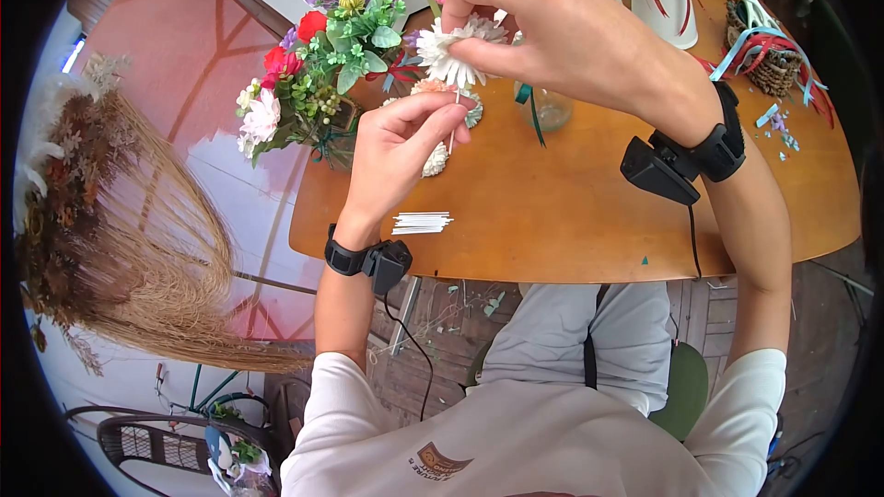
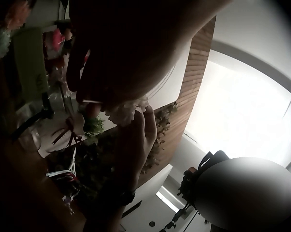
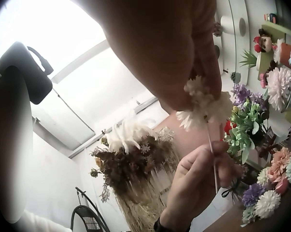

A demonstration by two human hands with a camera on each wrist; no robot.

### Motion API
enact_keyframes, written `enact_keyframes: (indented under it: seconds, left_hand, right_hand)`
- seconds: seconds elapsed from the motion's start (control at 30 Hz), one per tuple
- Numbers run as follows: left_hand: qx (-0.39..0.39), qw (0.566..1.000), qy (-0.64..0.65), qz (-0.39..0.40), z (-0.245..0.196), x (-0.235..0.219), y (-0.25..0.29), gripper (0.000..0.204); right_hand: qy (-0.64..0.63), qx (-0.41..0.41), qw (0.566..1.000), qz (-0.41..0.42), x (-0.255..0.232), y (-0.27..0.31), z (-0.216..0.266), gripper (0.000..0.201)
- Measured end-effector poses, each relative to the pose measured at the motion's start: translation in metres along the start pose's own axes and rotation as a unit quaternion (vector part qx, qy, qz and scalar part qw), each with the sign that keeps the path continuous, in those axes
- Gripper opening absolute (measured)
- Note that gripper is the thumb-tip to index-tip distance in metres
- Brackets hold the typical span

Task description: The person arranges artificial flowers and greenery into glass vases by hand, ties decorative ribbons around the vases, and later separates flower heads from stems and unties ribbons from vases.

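A white artificial flower (image 1: 444, 57) with many thin petals is held up over the table (image 1: 571, 212). My right hand (image 1: 575, 41) pinches its bloom from above, with thumb and fingers on the petals. Just below, my left hand (image 1: 396, 147) pinches the thin white stick (image 3: 213, 164) that runs down from the bloom, as the right wrist view shows. Several loose white sticks (image 1: 423, 223) lie side by side near the table's front edge. Partly hidden behind the left hand are loose flower heads (image 3: 267, 203) in white, purple and peach.
A bouquet of red, purple and pink flowers (image 1: 341, 60) stands at the back left. Behind the right hand is a glass jar (image 1: 551, 112) with a green ribbon. A white container (image 1: 665, 9) with a red bow and a wicker basket (image 1: 772, 69) with ribbons and scissors stand at the right.
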State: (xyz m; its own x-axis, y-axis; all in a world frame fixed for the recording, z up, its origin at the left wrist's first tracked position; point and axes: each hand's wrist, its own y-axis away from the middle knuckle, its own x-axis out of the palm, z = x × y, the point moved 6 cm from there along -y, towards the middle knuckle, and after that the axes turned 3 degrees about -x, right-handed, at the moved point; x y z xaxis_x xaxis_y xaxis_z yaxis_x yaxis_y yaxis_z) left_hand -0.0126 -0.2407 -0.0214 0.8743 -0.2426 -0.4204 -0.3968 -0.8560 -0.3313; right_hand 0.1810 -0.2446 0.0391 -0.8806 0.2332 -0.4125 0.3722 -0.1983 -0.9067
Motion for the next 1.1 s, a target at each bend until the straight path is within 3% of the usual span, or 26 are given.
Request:
enact_keyframes:
  seconds: [0.2, 0.27, 0.4, 0.57, 0.67, 0.8, 0.87, 1.0, 1.07, 1.1]
  left_hand:
    - [-0.029, 0.998, -0.062, -0.011, 0.017, -0.013, 0.006, 0.015]
    - [0.093, 0.951, -0.294, 0.001, 0.017, -0.015, 0.015, 0.011]
    - [0.048, 0.92, -0.386, 0.052, 0.066, -0.034, 0.044, 0.013]
    - [-0.027, 0.902, -0.422, 0.086, 0.11, -0.061, 0.074, 0.016]
    - [-0.088, 0.914, -0.391, 0.066, 0.114, -0.067, 0.084, 0.017]
    - [-0.086, 0.925, -0.365, 0.07, 0.113, -0.066, 0.092, 0.018]
    - [-0.067, 0.927, -0.36, 0.076, 0.112, -0.064, 0.095, 0.018]
    - [-0.068, 0.929, -0.353, 0.084, 0.109, -0.064, 0.1, 0.018]
    - [-0.082, 0.929, -0.345, 0.103, 0.11, -0.063, 0.101, 0.019]
    - [-0.083, 0.93, -0.344, 0.103, 0.107, -0.062, 0.101, 0.019]
  right_hand:
    - [0.022, 0.006, 0.998, -0.063, -0.032, -0.009, -0.009, 0.018]
    - [0.026, 0.03, 0.997, -0.069, -0.047, -0.015, -0.004, 0.02]
    - [0.039, 0.033, 0.997, -0.049, -0.053, -0.013, 0.007, 0.019]
    - [0.012, 0.103, 0.994, 0.035, -0.034, -0.017, -0.004, 0.02]
    - [0.001, 0.073, 0.997, 0.033, -0.024, -0.013, -0.011, 0.021]
    - [-0.023, 0.085, 0.995, 0.039, -0.022, -0.012, -0.008, 0.021]
    - [0.069, 0.096, 0.99, 0.075, -0.022, -0.012, 0.0, 0.021]
    - [0.095, 0.107, 0.985, 0.101, -0.015, -0.012, -0.005, 0.022]
    - [-0.05, 0.154, 0.984, 0.076, -0.008, -0.008, -0.017, 0.021]
    - [-0.05, 0.154, 0.984, 0.077, -0.006, -0.007, -0.021, 0.021]
